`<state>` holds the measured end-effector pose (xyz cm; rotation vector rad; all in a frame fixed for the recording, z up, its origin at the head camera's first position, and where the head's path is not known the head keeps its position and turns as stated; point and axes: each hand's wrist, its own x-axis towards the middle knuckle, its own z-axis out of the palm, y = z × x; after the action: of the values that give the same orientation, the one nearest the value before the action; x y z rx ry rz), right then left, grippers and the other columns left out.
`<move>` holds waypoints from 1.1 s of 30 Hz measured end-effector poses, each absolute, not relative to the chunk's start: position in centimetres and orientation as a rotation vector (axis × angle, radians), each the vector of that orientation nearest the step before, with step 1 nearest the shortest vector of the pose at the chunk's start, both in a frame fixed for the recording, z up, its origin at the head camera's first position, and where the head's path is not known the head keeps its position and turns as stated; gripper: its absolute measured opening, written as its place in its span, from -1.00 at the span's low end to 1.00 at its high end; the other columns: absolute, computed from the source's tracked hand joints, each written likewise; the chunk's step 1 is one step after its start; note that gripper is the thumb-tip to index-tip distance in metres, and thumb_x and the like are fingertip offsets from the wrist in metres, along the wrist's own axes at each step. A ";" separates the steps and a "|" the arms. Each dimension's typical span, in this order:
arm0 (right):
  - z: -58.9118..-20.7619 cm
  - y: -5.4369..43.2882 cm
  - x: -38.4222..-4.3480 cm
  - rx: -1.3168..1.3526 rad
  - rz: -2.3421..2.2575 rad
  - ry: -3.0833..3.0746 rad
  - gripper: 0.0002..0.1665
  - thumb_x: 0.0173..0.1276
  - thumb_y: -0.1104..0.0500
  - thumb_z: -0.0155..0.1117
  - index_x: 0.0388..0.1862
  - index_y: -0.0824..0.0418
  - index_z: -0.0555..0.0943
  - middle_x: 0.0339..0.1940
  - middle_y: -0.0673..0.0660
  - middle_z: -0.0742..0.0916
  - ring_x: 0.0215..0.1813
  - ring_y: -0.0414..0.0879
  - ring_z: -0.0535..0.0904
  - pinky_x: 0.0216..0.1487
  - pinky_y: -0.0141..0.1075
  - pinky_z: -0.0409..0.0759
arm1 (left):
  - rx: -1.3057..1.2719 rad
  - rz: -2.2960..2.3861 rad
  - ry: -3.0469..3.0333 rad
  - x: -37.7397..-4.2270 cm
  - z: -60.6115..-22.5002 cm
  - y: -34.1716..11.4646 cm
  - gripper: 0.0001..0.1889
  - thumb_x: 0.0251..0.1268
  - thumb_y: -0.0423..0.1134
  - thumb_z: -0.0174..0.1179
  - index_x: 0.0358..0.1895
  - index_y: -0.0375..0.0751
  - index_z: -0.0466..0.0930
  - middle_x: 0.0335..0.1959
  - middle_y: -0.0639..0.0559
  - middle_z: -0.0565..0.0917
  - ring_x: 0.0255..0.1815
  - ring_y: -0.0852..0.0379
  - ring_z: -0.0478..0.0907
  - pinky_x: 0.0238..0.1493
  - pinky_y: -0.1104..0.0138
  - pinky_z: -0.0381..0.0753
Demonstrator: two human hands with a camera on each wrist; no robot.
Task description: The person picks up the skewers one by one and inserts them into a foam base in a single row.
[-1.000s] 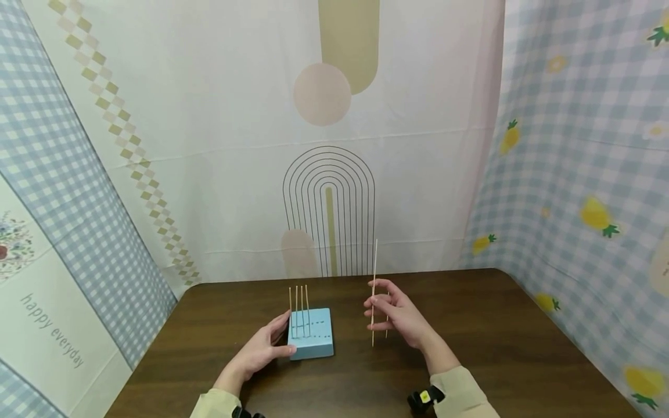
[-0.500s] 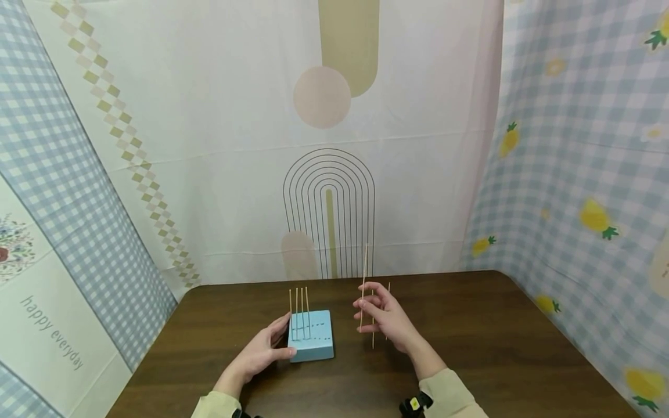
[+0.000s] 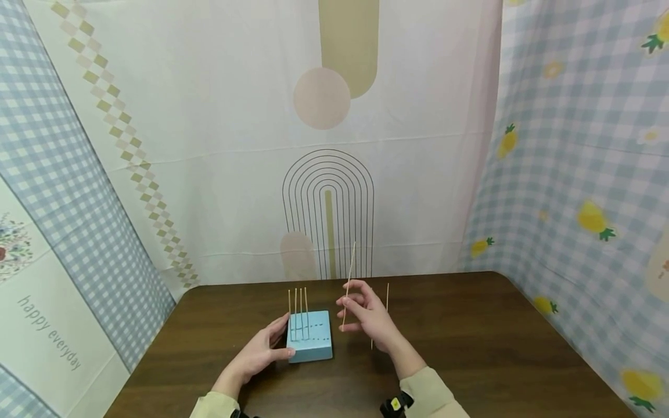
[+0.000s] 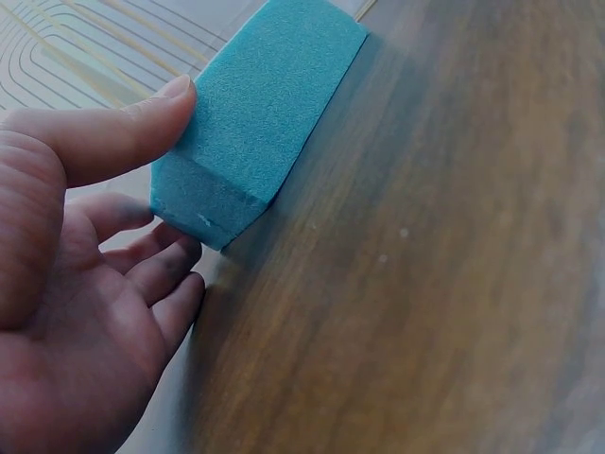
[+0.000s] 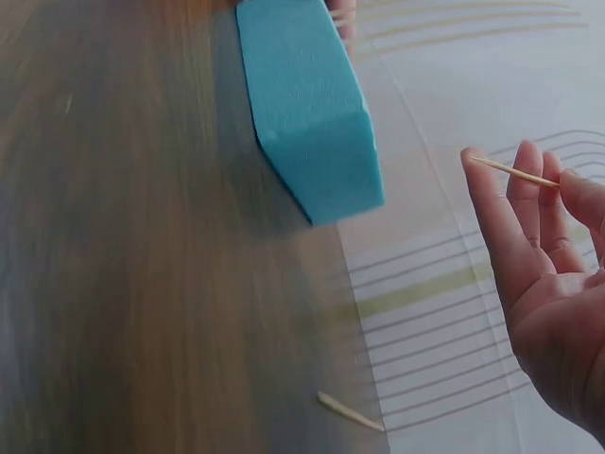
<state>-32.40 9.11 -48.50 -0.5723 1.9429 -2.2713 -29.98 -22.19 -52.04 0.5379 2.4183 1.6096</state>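
A light-blue foam block sits on the table with several thin wooden skewers standing upright in its left part. Rows of small dark holes run across its top. My left hand holds the block at its left side; in the left wrist view the thumb lies along the block's upper edge and the other fingers are against its end. To the right of the block, my right hand pinches another skewer, nearly upright with its top leaning right. Its pointed lower end shows in the right wrist view.
Two loose skewers lie on the brown table behind and under the right hand: one skewer shows its far part, the other skewer only its near tip. A patterned cloth hangs behind the table.
My right hand has moved left toward the block with its skewer, which now leans more. The loose skewers it passed over stay put. The left hand and block have not moved.
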 end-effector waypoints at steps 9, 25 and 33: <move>-48.7 6.4 -32.1 -0.598 -2.304 1.941 -0.66 0.68 0.24 0.22 0.34 0.09 0.47 -0.02 0.18 0.76 0.02 0.24 0.71 -0.13 0.09 0.82 | 0.533 1.615 2.426 -30.1 -52.2 -22.1 -0.01 0.36 -0.27 0.48 0.70 -0.42 0.05 0.71 -0.42 0.07 0.67 -0.43 0.09 0.60 -0.21 0.14; -49.4 3.1 -30.9 -0.624 -2.219 2.111 -0.75 0.65 0.22 0.26 0.22 0.21 0.59 -0.04 0.26 0.82 0.08 0.15 0.78 0.12 0.09 0.75 | 0.535 1.614 2.430 -29.7 -52.0 -22.1 -0.02 0.37 -0.26 0.46 0.70 -0.44 0.05 0.70 -0.44 0.08 0.67 -0.44 0.09 0.60 -0.22 0.13; -49.5 3.1 -30.7 -0.647 -2.174 2.135 -0.78 0.66 0.21 0.26 0.19 0.19 0.61 -0.02 0.27 0.82 0.11 0.23 0.77 0.10 0.06 0.76 | 0.532 1.598 2.448 -29.8 -52.0 -22.0 -0.01 0.37 -0.24 0.46 0.70 -0.43 0.05 0.70 -0.43 0.09 0.66 -0.44 0.11 0.59 -0.23 0.14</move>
<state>-30.69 3.12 -49.48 -0.6473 2.1351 -2.1745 -29.79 -22.02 -51.96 0.5323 2.4481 1.5980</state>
